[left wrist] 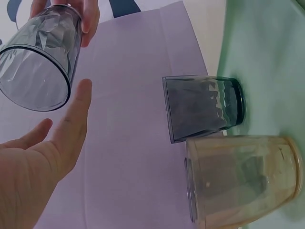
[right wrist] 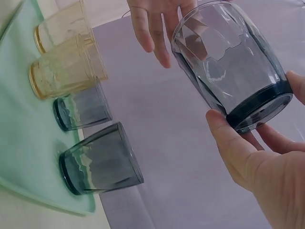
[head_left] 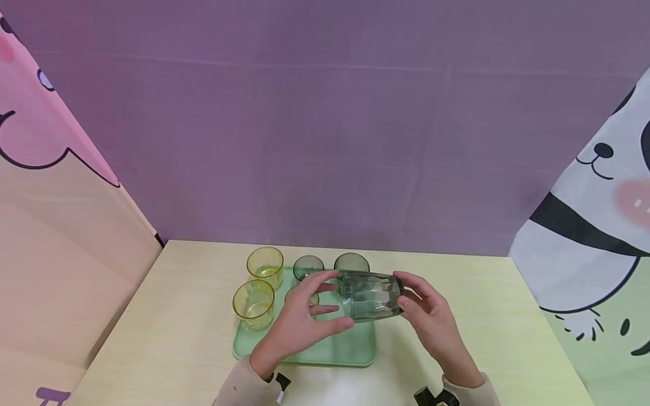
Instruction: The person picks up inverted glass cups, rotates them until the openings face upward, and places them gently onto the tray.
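My right hand [head_left: 431,316] grips a grey tinted drinking glass [head_left: 373,296] by its thick base, thumb and fingers around it. The glass is tipped on its side above the green tray [head_left: 350,352], its mouth toward my left hand [head_left: 304,313]. That left hand has its fingers spread near the rim and holds nothing. In the left wrist view, a gap shows between the left fingers [left wrist: 78,112] and the glass [left wrist: 40,62]. Faceted walls and a dark base ring show on the held glass [right wrist: 233,67] in the right wrist view.
Two yellow glasses [head_left: 254,307] stand upright at the tray's left side. Two grey glasses [head_left: 352,263] stand toward its back, and another glass is partly hidden behind my left hand. The tray lies on a pale wooden table [head_left: 477,316], with a purple backdrop [head_left: 325,141] behind.
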`<state>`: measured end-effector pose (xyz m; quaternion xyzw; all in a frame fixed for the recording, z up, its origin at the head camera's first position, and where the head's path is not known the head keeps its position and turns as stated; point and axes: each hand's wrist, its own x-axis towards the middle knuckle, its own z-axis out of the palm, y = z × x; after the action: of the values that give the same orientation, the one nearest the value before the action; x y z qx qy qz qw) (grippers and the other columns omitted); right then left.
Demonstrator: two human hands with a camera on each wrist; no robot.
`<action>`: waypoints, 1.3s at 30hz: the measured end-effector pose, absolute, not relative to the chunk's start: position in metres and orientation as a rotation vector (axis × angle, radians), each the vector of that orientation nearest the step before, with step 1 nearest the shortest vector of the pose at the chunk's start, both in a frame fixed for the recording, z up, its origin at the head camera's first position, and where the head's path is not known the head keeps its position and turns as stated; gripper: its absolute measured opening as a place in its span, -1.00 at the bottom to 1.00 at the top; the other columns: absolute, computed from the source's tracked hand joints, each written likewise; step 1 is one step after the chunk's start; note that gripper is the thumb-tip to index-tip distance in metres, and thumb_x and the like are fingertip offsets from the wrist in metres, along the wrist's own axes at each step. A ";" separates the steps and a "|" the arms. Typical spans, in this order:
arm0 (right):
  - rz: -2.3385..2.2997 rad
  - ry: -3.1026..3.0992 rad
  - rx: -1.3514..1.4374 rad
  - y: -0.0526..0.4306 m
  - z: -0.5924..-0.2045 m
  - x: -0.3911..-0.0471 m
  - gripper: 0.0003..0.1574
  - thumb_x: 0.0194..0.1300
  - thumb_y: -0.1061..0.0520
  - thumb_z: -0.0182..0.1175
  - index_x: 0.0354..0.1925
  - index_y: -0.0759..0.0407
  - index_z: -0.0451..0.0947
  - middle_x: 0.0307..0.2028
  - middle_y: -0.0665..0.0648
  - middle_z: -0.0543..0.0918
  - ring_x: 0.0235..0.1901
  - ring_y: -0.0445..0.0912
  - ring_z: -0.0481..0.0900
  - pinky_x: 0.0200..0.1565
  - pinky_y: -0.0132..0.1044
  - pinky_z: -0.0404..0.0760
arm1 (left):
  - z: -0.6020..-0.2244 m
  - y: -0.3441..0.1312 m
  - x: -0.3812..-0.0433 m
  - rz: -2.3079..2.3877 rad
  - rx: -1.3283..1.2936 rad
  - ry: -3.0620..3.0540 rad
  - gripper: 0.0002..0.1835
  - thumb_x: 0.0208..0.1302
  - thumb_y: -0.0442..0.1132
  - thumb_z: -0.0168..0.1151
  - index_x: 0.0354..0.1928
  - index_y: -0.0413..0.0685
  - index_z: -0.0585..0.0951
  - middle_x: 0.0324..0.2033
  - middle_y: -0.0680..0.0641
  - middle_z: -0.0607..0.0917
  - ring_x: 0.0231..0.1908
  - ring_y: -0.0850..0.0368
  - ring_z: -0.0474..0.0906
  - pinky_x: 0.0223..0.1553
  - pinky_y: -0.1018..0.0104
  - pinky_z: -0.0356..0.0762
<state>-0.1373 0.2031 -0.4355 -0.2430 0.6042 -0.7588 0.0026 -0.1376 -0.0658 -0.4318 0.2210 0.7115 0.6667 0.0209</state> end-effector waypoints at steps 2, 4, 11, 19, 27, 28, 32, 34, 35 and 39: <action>-2.378 1.891 -0.756 0.202 -0.436 -0.137 -0.48 0.47 0.48 -0.04 0.35 0.50 0.25 0.21 0.23 0.43 0.09 -0.03 0.53 0.01 -0.22 0.64 | -0.432 -0.065 -0.137 2.072 0.697 2.194 -0.14 0.05 -0.19 0.60 0.41 0.06 0.39 0.28 -0.10 0.41 0.22 -0.06 0.47 -0.05 0.16 0.67; -2.375 1.888 -0.737 0.201 -0.437 -0.137 -0.49 0.48 0.47 -0.03 0.35 0.48 0.26 0.22 0.23 0.43 0.10 -0.02 0.53 0.03 -0.21 0.64 | -0.432 -0.065 -0.137 2.077 0.703 2.184 -0.13 0.06 -0.20 0.59 0.42 0.04 0.38 0.27 -0.06 0.41 0.21 -0.04 0.47 -0.06 0.15 0.67; -2.401 1.817 -0.697 0.197 -0.437 -0.136 -0.48 0.50 0.43 -0.04 0.35 0.56 0.18 0.24 0.22 0.43 0.15 -0.03 0.51 0.08 -0.15 0.62 | -0.433 -0.064 -0.137 2.109 0.713 2.145 -0.16 0.07 -0.24 0.58 0.41 0.04 0.39 0.24 -0.07 0.42 0.20 -0.17 0.46 -0.05 0.10 0.67; -2.412 1.785 -0.698 0.194 -0.441 -0.137 -0.49 0.49 0.44 -0.04 0.35 0.54 0.22 0.21 0.24 0.40 0.11 -0.03 0.50 0.03 -0.19 0.64 | -0.432 -0.064 -0.137 2.128 0.702 2.149 -0.17 0.04 -0.24 0.60 0.38 0.08 0.43 0.20 -0.18 0.45 0.16 -0.23 0.48 -0.05 0.03 0.66; -2.378 1.808 -0.683 0.195 -0.440 -0.137 -0.48 0.50 0.42 -0.04 0.35 0.56 0.18 0.22 0.27 0.40 0.12 -0.02 0.51 0.05 -0.16 0.64 | -0.427 -0.064 -0.136 2.100 0.648 2.199 -0.19 0.00 -0.18 0.62 0.33 0.16 0.47 0.16 -0.12 0.50 0.10 -0.09 0.54 -0.10 0.12 0.69; -2.373 1.810 -0.679 0.196 -0.440 -0.137 -0.48 0.51 0.42 -0.04 0.36 0.55 0.19 0.22 0.26 0.40 0.12 -0.02 0.51 0.05 -0.15 0.64 | -0.426 -0.064 -0.135 2.095 0.642 2.205 -0.19 0.00 -0.17 0.62 0.33 0.15 0.47 0.16 -0.12 0.50 0.10 -0.07 0.54 -0.10 0.12 0.69; -2.333 1.866 -0.676 0.198 -0.440 -0.137 -0.47 0.51 0.40 -0.04 0.37 0.53 0.19 0.21 0.25 0.43 0.12 -0.03 0.51 0.05 -0.15 0.64 | -0.423 -0.064 -0.135 2.061 0.625 2.236 -0.19 0.01 -0.13 0.62 0.35 0.10 0.46 0.16 -0.13 0.51 0.07 -0.01 0.55 -0.09 0.14 0.69; -2.311 1.911 -0.684 0.199 -0.440 -0.137 -0.47 0.51 0.41 -0.03 0.37 0.53 0.20 0.20 0.25 0.45 0.11 -0.03 0.52 0.04 -0.17 0.64 | -0.422 -0.064 -0.136 2.048 0.627 2.252 -0.18 0.01 -0.12 0.62 0.34 0.07 0.46 0.16 -0.14 0.50 0.07 -0.01 0.55 -0.09 0.14 0.69; -2.299 1.935 -0.689 0.200 -0.440 -0.137 -0.47 0.50 0.41 -0.03 0.36 0.53 0.21 0.20 0.26 0.46 0.11 -0.02 0.53 0.04 -0.17 0.64 | -0.421 -0.064 -0.136 2.038 0.629 2.265 -0.18 0.00 -0.11 0.62 0.34 0.06 0.47 0.16 -0.15 0.50 0.06 0.00 0.55 -0.10 0.15 0.69; -2.247 2.031 -0.692 0.202 -0.439 -0.137 -0.47 0.48 0.43 0.01 0.35 0.53 0.23 0.20 0.29 0.48 0.13 -0.01 0.55 0.05 -0.20 0.63 | -0.419 -0.064 -0.137 2.006 0.636 2.322 -0.19 -0.01 -0.07 0.63 0.32 0.05 0.48 0.16 -0.13 0.51 0.04 0.01 0.55 -0.11 0.15 0.70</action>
<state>-0.1372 0.2025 -0.4388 -0.2228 0.6536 -0.7231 0.0171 -0.1370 -0.0642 -0.4190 0.2030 0.7409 0.6401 0.0037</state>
